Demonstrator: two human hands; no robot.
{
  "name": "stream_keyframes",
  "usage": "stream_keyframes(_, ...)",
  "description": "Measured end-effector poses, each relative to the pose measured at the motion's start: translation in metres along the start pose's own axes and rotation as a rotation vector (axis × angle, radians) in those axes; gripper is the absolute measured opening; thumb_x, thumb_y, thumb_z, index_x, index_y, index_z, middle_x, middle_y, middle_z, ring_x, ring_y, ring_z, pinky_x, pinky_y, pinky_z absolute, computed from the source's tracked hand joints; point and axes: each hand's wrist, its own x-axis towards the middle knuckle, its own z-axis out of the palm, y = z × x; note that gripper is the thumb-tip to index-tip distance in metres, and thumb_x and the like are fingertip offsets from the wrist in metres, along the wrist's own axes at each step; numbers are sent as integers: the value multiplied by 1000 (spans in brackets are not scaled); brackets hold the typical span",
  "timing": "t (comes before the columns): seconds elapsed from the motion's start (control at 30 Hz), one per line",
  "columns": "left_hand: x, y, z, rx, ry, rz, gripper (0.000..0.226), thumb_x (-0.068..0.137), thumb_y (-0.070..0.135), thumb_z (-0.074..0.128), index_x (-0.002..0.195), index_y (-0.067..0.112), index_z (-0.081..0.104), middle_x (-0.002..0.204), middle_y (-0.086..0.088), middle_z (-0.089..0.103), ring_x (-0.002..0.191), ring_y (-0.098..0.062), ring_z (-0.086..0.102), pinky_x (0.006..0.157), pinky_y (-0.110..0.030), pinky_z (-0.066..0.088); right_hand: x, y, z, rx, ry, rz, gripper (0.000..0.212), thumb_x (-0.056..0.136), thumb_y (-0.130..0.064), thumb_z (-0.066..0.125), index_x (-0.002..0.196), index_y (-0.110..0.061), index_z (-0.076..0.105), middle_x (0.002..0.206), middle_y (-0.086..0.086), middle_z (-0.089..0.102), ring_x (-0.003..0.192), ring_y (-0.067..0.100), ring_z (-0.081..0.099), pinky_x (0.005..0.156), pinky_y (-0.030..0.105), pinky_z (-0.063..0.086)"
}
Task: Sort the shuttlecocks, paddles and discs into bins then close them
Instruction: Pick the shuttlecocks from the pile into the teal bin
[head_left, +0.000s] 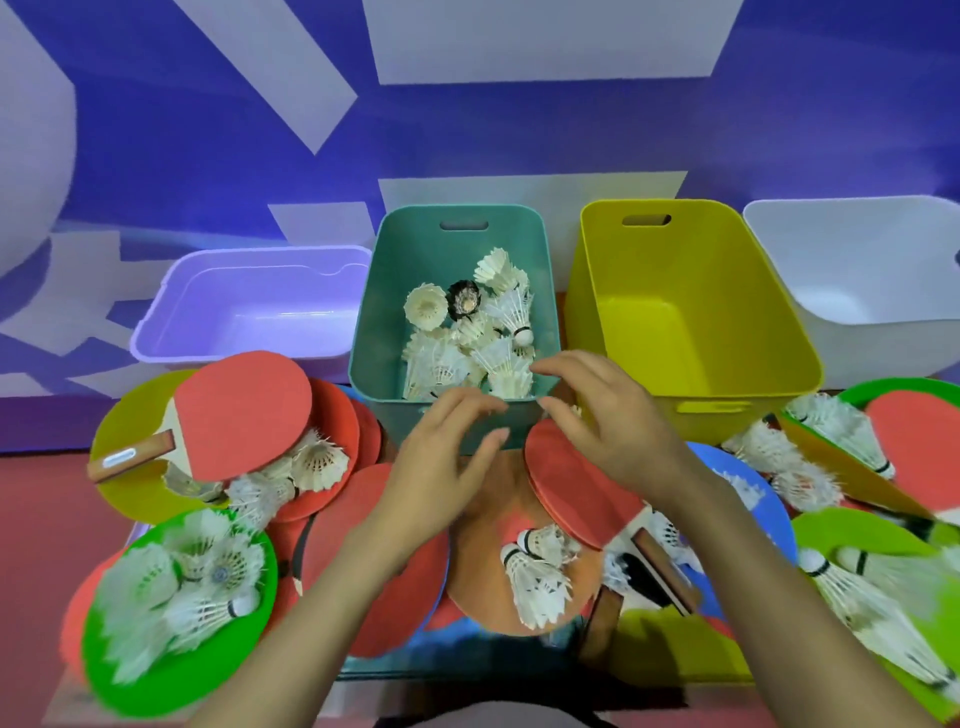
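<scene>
Shuttlecocks (467, 343): heap inside teal bin (415, 249), middle of bin row. More lie loose on green disc (156, 680), front left, and across mixed pile of red paddles (244, 410) and discs in front of bins. Lilac bin (249, 306) left of teal bin; yellow bin (691, 312) right of it; white bin (872, 270) far right. Left hand (436, 478): fingers relaxed, slightly curved, nothing held, at teal bin near rim. Right hand (613, 431): fingers spread, nothing held, just above same rim.
</scene>
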Motion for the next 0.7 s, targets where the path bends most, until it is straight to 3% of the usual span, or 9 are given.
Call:
stream_keyframes(0.1, -25, -1, 16, -56, -106, -42, 19, 87, 29, 52, 102, 19, 60, 100, 5, 55, 91, 0, 52, 81, -12, 41, -26, 3, -2, 38, -43, -15, 25, 88, -24, 55, 110, -14, 62, 110, 0, 61, 105, 17, 55, 90, 27, 43)
stream_keyframes(0.2, -47, -5, 31, -39, -227, -82, 22, 83, 36, 53, 103, 27, 55, 98, 9, 52, 89, 2, 49, 82, -11, 38, -49, 12, 1, 44, -179, -33, 23, 84, -25, 56, 104, -16, 63, 110, -1, 61, 106, 15, 50, 93, 21, 36)
stream_keyframes(0.4, -75, -7, 52, 13, -370, -286, 46, 66, 59, 64, 90, 25, 46, 94, 4, 51, 83, -8, 44, 71, -20, 34, -78, 25, 24, -57, -408, -116, 32, 79, -24, 62, 110, -19, 62, 118, 0, 54, 119, 21, 45, 99, 39, 40)
stream_keyframes(0.53, -86, 1, 62, 54, -471, -348, 48, 65, 37, 81, 95, 19, 48, 97, 4, 45, 84, -11, 43, 77, -25, 38, -86, 25, 41, -154, -524, -74, 46, 80, -14, 57, 124, -26, 56, 141, 0, 35, 141, 20, 15, 113, 40, 21)
stream_keyframes(0.7, -91, 7, 68, 217, -454, -314, 25, 79, 15, 62, 102, 10, 53, 97, -2, 47, 85, -27, 54, 74, -33, 42, -87, 20, 49, -323, -410, -144, 41, 78, -5, 61, 116, -19, 62, 130, 10, 42, 130, 29, 31, 102, 40, 34)
